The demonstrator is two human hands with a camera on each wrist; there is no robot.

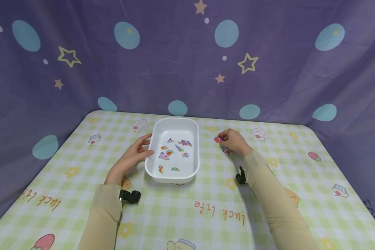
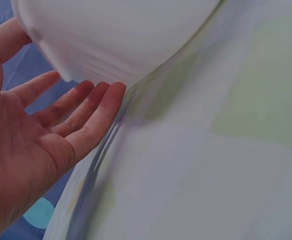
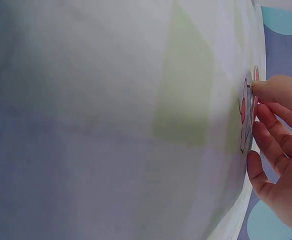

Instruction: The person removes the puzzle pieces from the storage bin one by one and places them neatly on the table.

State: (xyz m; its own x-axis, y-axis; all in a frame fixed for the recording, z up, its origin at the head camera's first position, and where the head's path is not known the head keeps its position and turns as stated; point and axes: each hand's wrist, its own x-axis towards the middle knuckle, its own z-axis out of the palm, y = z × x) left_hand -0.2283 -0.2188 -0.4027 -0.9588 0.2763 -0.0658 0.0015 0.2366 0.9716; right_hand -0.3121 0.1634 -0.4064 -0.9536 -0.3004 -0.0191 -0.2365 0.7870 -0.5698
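The left hand (image 1: 132,156) holds the left side of a white tray (image 1: 172,180) containing small colourful pieces (image 1: 164,156); to its right, the right hand (image 1: 235,141) pinches a red piece (image 1: 217,139) over the desk (image 1: 162,215).

A white tray (image 1: 172,179) sits on checked cloth (image 1: 156,215).

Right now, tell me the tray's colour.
The tray is white, clearest in the head view.

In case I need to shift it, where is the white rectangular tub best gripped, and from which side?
Likely the white rectangular tub by its rim, midway along the right long side, coming from the person's right: it stands upright, that rim is raised above the checked tablecloth, and the left hand rests against the opposite side.
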